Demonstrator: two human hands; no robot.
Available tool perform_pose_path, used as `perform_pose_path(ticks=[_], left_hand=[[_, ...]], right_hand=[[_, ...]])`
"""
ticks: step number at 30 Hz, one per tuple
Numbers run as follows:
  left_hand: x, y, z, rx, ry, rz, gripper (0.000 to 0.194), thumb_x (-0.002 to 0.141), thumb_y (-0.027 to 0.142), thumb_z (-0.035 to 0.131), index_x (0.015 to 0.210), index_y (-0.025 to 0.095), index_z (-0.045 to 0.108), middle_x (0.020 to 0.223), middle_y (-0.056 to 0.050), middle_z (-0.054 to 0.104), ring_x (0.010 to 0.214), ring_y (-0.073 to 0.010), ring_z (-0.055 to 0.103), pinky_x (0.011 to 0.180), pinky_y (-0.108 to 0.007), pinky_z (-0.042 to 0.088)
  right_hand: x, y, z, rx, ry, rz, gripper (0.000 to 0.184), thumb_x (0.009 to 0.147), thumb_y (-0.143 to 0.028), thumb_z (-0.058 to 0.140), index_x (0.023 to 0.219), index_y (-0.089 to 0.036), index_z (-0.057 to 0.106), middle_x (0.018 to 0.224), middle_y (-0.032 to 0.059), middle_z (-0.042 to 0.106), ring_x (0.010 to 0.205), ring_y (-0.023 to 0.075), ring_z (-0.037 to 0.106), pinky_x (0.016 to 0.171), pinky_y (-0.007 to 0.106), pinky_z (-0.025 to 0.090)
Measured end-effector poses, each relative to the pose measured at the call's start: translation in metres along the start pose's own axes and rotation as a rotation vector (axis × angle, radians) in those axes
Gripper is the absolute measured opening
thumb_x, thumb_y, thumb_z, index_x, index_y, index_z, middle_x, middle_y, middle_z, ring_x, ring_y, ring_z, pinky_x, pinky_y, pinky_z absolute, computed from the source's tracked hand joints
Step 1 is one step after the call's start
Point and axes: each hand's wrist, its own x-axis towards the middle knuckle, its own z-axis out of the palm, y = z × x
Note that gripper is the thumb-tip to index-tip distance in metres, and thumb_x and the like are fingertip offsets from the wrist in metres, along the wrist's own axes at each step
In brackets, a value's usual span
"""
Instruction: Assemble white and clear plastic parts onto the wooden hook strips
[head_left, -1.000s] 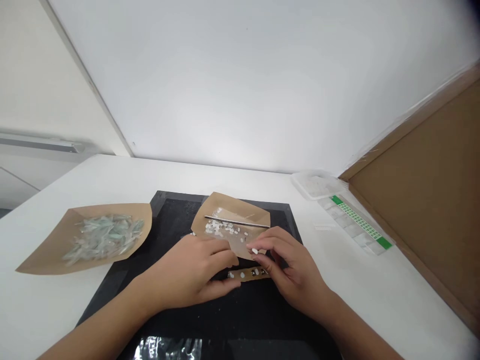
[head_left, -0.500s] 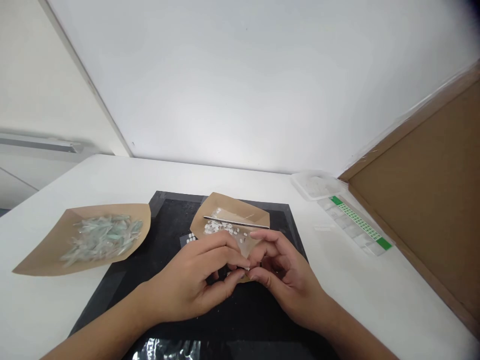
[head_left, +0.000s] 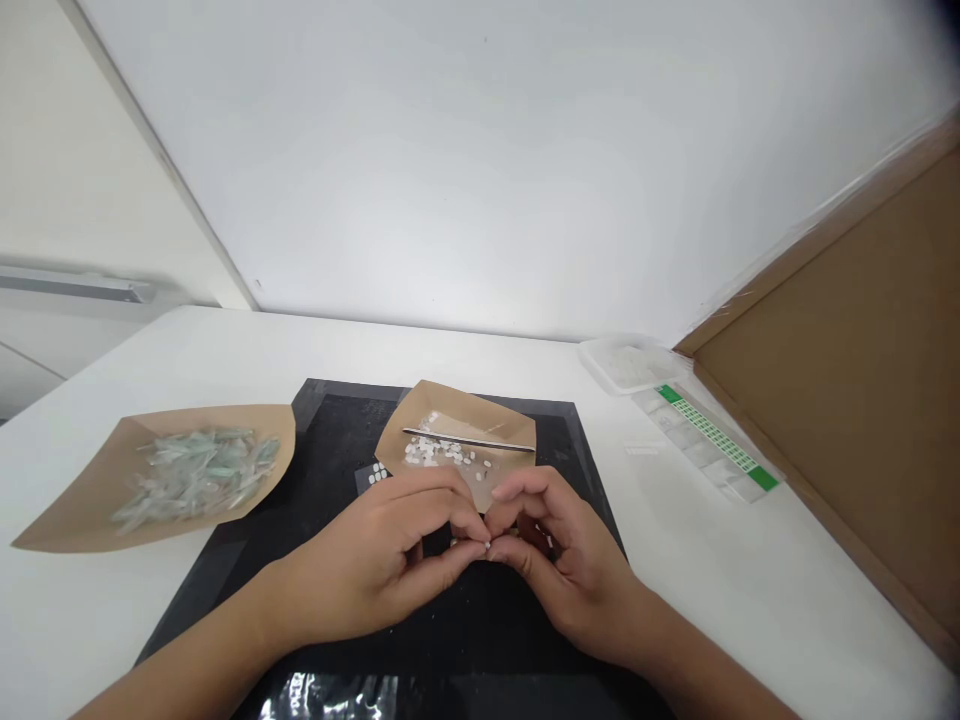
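Note:
Over the black mat [head_left: 330, 440], my left hand [head_left: 401, 550] and my right hand [head_left: 562, 560] meet with thumbs and forefingers pinched together. A tiny white piece [head_left: 487, 545] shows between their fingertips; its kind is too small to make out. Just behind the hands lies a brown paper tray [head_left: 480, 405] holding several small white oval bits [head_left: 431, 452]. Across that tray rests a thin metal rod-like tool [head_left: 469, 440]. Beside my left hand, white oval dots sit on a small dark card [head_left: 365, 477], partly hidden. What lies beneath my fingers is mostly covered.
To the left, a larger brown paper tray [head_left: 82, 490] holds a heap of clear and greenish plastic strips [head_left: 202, 465]. On the right are a clear plastic box [head_left: 622, 365] and a compartment case with a green label [head_left: 716, 440]. A cardboard panel [head_left: 840, 370] borders the white table [head_left: 247, 350].
My fingertips have drawn closer together around the tiny white piece, and my right fingers have curled in. The view has shifted slightly; the trays and tool stay in place.

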Motion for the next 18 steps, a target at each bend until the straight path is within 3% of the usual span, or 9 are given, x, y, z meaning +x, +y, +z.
perform_pose_path(ticks=[6,11,15,18], left_hand=[[-0.001,0.000,0.003,0.074,-0.043,0.008,0.012,0.101,0.011,0.055,0.107,0.019,0.062,0.099,-0.004,0.063,0.081,-0.0122,0.057,0.072,-0.024,0.048],[-0.002,-0.001,0.008,0.062,0.004,-0.003,0.012,0.101,0.011,0.053,0.107,0.019,0.060,0.102,-0.005,0.062,0.084,-0.0136,0.058,0.071,-0.024,0.049],[-0.001,-0.003,0.011,0.022,0.047,-0.073,0.010,0.101,0.013,0.053,0.106,0.020,0.059,0.103,-0.005,0.060,0.086,-0.0133,0.058,0.070,-0.022,0.050],[-0.003,-0.004,0.013,0.009,0.074,-0.086,0.011,0.101,0.013,0.054,0.107,0.021,0.059,0.102,-0.004,0.059,0.088,-0.0134,0.059,0.070,-0.021,0.050]], right_hand=[[0.001,0.000,0.001,-0.117,0.008,-0.037,0.018,0.102,-0.022,0.062,0.115,-0.030,0.052,0.095,-0.0026,0.065,0.079,0.0134,0.062,0.070,0.027,0.050],[0.001,-0.004,-0.001,-0.263,0.033,-0.116,0.015,0.101,-0.021,0.061,0.112,-0.028,0.055,0.095,-0.0022,0.063,0.074,0.0119,0.056,0.066,0.025,0.047],[0.000,0.000,-0.003,-0.386,0.035,-0.173,0.023,0.097,-0.024,0.067,0.119,-0.027,0.058,0.102,0.0007,0.066,0.081,0.0145,0.060,0.071,0.027,0.049],[0.000,0.004,-0.002,-0.461,0.064,-0.239,0.017,0.100,-0.022,0.065,0.115,-0.026,0.059,0.100,0.0011,0.068,0.085,0.0156,0.062,0.077,0.028,0.049]])
